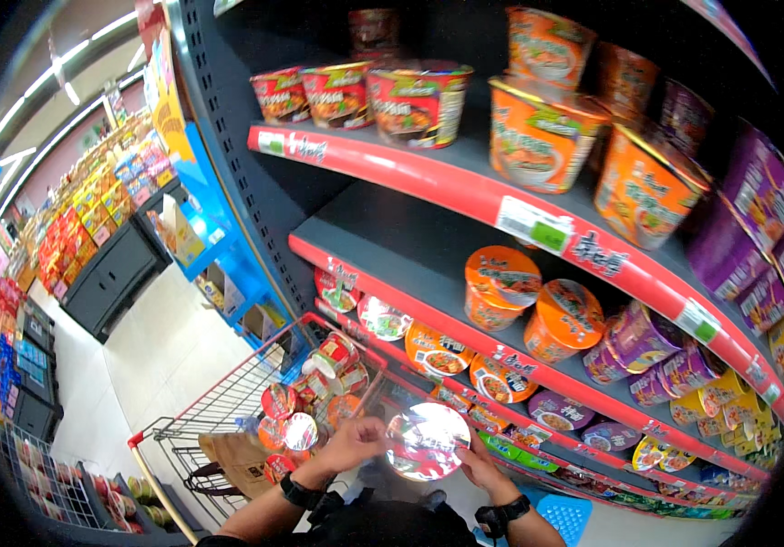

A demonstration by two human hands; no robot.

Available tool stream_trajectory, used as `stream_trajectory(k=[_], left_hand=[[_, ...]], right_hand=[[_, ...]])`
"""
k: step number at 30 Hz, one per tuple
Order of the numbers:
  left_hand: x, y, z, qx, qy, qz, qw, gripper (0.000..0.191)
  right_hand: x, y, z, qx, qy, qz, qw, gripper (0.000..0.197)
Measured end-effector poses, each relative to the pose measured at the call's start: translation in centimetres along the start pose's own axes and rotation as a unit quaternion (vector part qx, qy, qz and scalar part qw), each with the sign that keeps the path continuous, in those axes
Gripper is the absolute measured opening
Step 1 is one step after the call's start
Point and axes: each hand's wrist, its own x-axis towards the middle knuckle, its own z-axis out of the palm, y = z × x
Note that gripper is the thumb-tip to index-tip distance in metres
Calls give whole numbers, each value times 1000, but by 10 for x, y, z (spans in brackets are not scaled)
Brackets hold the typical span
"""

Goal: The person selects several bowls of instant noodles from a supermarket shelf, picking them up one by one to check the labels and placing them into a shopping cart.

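Between my hands, in front of my body, is a round instant noodle cup (427, 441) with a shiny, glare-covered lid facing up. My right hand (482, 465) grips its right edge. At the cup's left side my left hand (358, 443) has bent fingers; whether they hold clear film or the rim I cannot tell. Just beyond my left hand stands a wire shopping cart (194, 427) with red trim, holding several noodle cups (298, 431) and a brown paper bag (238, 465).
Dark shelves with red price rails (433, 181) curve along the right, bearing red, orange (501, 287), purple and yellow noodle cups. A blue cardboard display (211, 225) stands at the shelf's end. A blue plastic stool (563, 516) is low at right. Tiled floor (173, 328) lies left, beside more goods.
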Motion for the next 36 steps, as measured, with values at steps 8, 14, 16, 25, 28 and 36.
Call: stream_trajectory(k=[8, 14, 16, 25, 28, 36], left_hand=[[7, 11, 98, 78, -90, 114, 986, 78], [23, 27, 144, 42, -160, 90, 982, 120], [27, 25, 151, 34, -162, 98, 981, 116], [40, -7, 157, -109, -89, -21, 990, 66], [42, 4, 167, -8, -74, -10, 997, 61], [55, -4, 145, -17, -14, -73, 997, 56]], right_hand=[[-89, -43, -48, 49, 8, -36, 998, 76], [-115, -72, -60, -18, 21, -65, 998, 86], [-119, -79, -63, -60, 43, -66, 995, 91], [-122, -96, -62, -195, 50, -139, 970, 73], [-117, -95, -68, -169, 101, -48, 979, 65], [-89, -103, -53, -181, 83, -19, 980, 64]])
